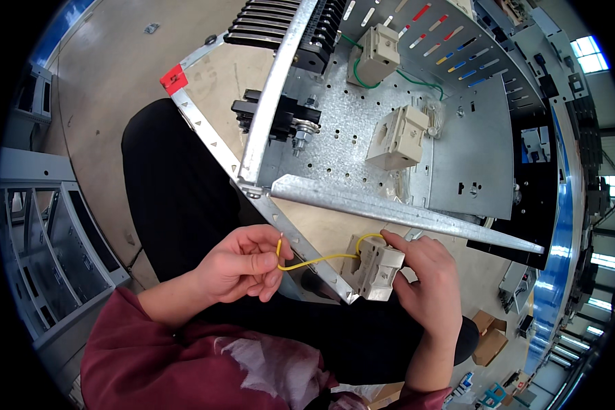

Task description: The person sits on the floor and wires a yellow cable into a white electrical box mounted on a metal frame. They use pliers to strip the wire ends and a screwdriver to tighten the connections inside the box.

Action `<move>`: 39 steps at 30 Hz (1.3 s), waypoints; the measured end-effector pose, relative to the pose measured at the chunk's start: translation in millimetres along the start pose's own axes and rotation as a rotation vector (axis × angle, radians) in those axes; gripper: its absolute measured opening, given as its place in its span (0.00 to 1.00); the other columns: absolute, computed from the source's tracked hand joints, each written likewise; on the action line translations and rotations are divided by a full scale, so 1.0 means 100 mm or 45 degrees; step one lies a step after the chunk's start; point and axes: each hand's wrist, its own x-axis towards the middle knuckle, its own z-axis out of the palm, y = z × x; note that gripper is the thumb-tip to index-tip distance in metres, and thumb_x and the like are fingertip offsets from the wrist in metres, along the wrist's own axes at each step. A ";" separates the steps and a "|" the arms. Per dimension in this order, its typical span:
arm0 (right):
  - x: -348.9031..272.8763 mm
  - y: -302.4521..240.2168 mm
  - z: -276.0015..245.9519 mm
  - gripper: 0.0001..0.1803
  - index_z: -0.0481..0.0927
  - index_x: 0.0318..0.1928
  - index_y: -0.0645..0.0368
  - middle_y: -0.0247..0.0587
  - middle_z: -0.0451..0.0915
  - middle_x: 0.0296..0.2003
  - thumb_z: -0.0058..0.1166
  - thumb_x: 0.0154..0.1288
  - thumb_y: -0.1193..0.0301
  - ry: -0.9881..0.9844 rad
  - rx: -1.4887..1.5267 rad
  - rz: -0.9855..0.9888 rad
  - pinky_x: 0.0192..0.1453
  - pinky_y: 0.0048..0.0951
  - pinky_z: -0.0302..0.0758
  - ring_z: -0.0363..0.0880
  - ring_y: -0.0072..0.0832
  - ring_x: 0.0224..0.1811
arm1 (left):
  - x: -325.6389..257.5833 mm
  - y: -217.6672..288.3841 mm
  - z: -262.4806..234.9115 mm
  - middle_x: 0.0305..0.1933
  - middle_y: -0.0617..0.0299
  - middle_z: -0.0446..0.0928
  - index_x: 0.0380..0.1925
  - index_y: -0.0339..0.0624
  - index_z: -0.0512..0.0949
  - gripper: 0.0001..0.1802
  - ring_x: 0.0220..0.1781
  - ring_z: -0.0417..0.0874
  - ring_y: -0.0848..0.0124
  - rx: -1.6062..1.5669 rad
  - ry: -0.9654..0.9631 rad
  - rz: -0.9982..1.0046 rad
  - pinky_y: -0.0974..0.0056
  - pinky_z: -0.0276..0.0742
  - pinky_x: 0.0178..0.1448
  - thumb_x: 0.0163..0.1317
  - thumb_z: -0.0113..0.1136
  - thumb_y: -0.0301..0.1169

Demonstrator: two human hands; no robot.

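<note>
My right hand (430, 277) grips a beige block-shaped current transformer (379, 275) by its right side, above my lap. A thin yellow wire (319, 260) loops out from its top and runs left. The wire's free end is pinched between the thumb and fingers of my left hand (238, 266), its tip pointing up. Beyond my hands, two more beige current transformers, a farther one (378, 53) with a green wire (417, 80) and a nearer one (400, 139), sit on a perforated metal plate (338, 147).
A galvanized cabinet frame with a crossing rail (389, 208) stands right in front of my hands. Bolted black busbar supports (280, 116) are on its left, and red tape (174, 80) wraps one corner. A grey cabinet (55, 253) stands at left, a cardboard box (490, 337) at lower right.
</note>
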 end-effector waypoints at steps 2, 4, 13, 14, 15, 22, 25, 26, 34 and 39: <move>0.01 0.01 0.00 0.37 0.90 0.63 0.56 0.43 0.76 0.29 0.66 0.46 0.84 -0.004 -0.001 -0.002 0.43 0.43 0.75 0.77 0.44 0.35 | 0.00 -0.01 0.00 0.34 0.53 0.85 0.58 0.31 0.81 0.12 0.29 0.89 0.63 -0.005 0.021 0.026 0.68 0.74 0.27 0.83 0.61 0.28; 0.02 0.01 0.01 0.37 0.90 0.63 0.56 0.42 0.76 0.29 0.66 0.46 0.84 -0.004 0.000 -0.011 0.43 0.43 0.75 0.77 0.44 0.34 | -0.01 -0.01 -0.01 0.34 0.53 0.85 0.57 0.31 0.81 0.12 0.29 0.89 0.62 -0.017 0.036 0.029 0.68 0.73 0.27 0.82 0.62 0.28; 0.00 0.04 0.01 0.38 0.89 0.64 0.57 0.42 0.78 0.30 0.67 0.45 0.83 -0.003 0.022 -0.023 0.43 0.43 0.76 0.77 0.44 0.35 | 0.02 -0.04 0.04 0.42 0.55 0.87 0.57 0.30 0.81 0.16 0.40 0.91 0.66 0.277 0.079 0.118 0.67 0.81 0.37 0.81 0.64 0.32; 0.00 0.04 0.00 0.38 0.89 0.64 0.57 0.43 0.78 0.30 0.67 0.45 0.83 -0.011 0.027 -0.019 0.44 0.43 0.76 0.78 0.44 0.35 | 0.01 -0.02 0.07 0.43 0.56 0.87 0.58 0.30 0.81 0.16 0.41 0.90 0.68 0.394 0.090 0.105 0.68 0.81 0.39 0.81 0.65 0.32; 0.00 0.04 -0.01 0.39 0.88 0.64 0.57 0.43 0.78 0.30 0.67 0.45 0.83 -0.018 0.029 -0.013 0.44 0.43 0.77 0.78 0.45 0.36 | 0.00 0.00 0.11 0.44 0.56 0.88 0.58 0.30 0.81 0.16 0.42 0.90 0.70 0.510 0.097 0.091 0.68 0.81 0.41 0.80 0.65 0.32; -0.02 0.05 -0.10 0.39 0.86 0.68 0.56 0.41 0.83 0.35 0.73 0.50 0.80 -0.040 -0.026 -0.014 0.51 0.44 0.79 0.83 0.45 0.41 | -0.03 -0.10 0.11 0.44 0.60 0.89 0.57 0.29 0.84 0.13 0.43 0.88 0.78 0.935 0.158 0.121 0.69 0.84 0.49 0.79 0.68 0.27; -0.05 0.05 -0.15 0.37 0.86 0.67 0.56 0.40 0.84 0.36 0.74 0.52 0.79 -0.065 -0.086 -0.025 0.52 0.44 0.79 0.83 0.44 0.42 | -0.01 -0.12 0.10 0.43 0.60 0.88 0.56 0.30 0.84 0.12 0.42 0.89 0.76 0.896 0.160 0.106 0.68 0.85 0.49 0.78 0.68 0.25; -0.05 0.03 -0.15 0.36 0.86 0.66 0.56 0.40 0.84 0.36 0.74 0.52 0.79 -0.069 -0.089 -0.024 0.52 0.44 0.79 0.83 0.44 0.43 | -0.01 -0.13 0.10 0.43 0.60 0.88 0.56 0.30 0.84 0.11 0.42 0.90 0.76 0.881 0.159 0.108 0.68 0.85 0.50 0.78 0.68 0.24; -0.02 0.00 -0.19 0.32 0.86 0.66 0.55 0.38 0.85 0.38 0.74 0.58 0.73 -0.106 -0.082 -0.043 0.53 0.42 0.79 0.82 0.42 0.43 | -0.04 -0.27 0.08 0.34 0.60 0.77 0.41 0.36 0.71 0.15 0.31 0.79 0.74 0.884 0.344 0.601 0.69 0.78 0.38 0.74 0.70 0.31; -0.08 0.02 -0.23 0.29 0.87 0.63 0.55 0.37 0.85 0.38 0.76 0.59 0.72 -0.049 -0.076 -0.040 0.52 0.42 0.79 0.83 0.41 0.44 | 0.02 0.07 0.08 0.33 0.62 0.70 0.35 0.44 0.71 0.24 0.36 0.68 0.63 2.017 0.026 1.631 0.58 0.62 0.41 0.65 0.72 0.50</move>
